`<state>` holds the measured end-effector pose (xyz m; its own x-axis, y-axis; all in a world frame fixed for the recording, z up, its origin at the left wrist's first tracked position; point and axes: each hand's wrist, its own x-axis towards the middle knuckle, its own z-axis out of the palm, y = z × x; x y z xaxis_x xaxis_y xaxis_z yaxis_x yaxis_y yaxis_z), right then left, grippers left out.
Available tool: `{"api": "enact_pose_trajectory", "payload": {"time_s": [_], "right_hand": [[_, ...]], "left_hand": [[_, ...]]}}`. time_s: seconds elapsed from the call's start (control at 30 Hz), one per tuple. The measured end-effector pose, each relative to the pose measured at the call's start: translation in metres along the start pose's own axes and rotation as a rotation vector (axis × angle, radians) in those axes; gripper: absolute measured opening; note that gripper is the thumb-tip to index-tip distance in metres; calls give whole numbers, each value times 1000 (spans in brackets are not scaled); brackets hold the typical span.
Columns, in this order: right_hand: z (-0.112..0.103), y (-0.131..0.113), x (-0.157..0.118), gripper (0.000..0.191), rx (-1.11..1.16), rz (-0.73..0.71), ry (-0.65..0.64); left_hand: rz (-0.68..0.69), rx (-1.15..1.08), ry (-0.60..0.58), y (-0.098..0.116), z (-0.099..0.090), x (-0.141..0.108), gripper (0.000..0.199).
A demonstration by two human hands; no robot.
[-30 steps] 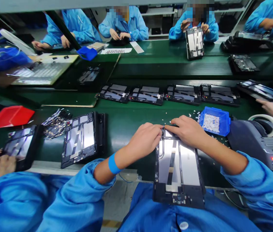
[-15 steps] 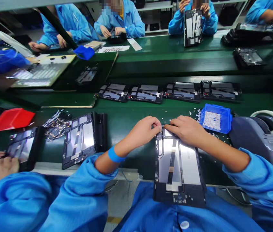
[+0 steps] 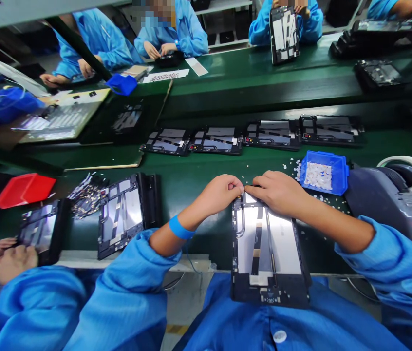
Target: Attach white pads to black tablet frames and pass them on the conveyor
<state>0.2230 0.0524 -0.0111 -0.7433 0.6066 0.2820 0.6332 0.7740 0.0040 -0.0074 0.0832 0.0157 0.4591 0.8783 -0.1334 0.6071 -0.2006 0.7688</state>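
An opened tablet, its silver battery and ribbon cables exposed, lies before me with its near end overhanging the table edge. At its far left corner, the thumb and forefinger of my left hand are pinched together; anything between them is too small to make out. My right hand rests over the tablet's far edge, forefinger reaching to the same corner and almost meeting the left fingertips. Its other fingers are curled in, and its thumb is hidden. A blue band circles my left wrist.
Beyond my right hand sits a blue bin of small white pieces, some scattered nearby. A tape dispenser stands at right. Several opened tablets line the table. Left are another tablet, loose parts, a red tray and a co-worker's hands.
My view has shifted slightly. Both hands stay at the tablet's far left corner, with the right forefinger now closer to the left fingertips.
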Motion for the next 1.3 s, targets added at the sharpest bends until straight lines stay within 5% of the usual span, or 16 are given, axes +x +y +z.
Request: {"api": "enact_pose_trajectory", "payload": {"time_s": [0.43,0.97,1.3], "right_hand": [[2,1,-1,35,-1,2,-5],[-3,-2,1,32,7,8,-28],[-2,-2,-1,31,-1,1,-21]], "left_hand": [[-28,-24,-21,6,-2,-1,14],[26,150,226,-5,26,-13,12],[-134,-141,266,-7,29,-8,17]]}}
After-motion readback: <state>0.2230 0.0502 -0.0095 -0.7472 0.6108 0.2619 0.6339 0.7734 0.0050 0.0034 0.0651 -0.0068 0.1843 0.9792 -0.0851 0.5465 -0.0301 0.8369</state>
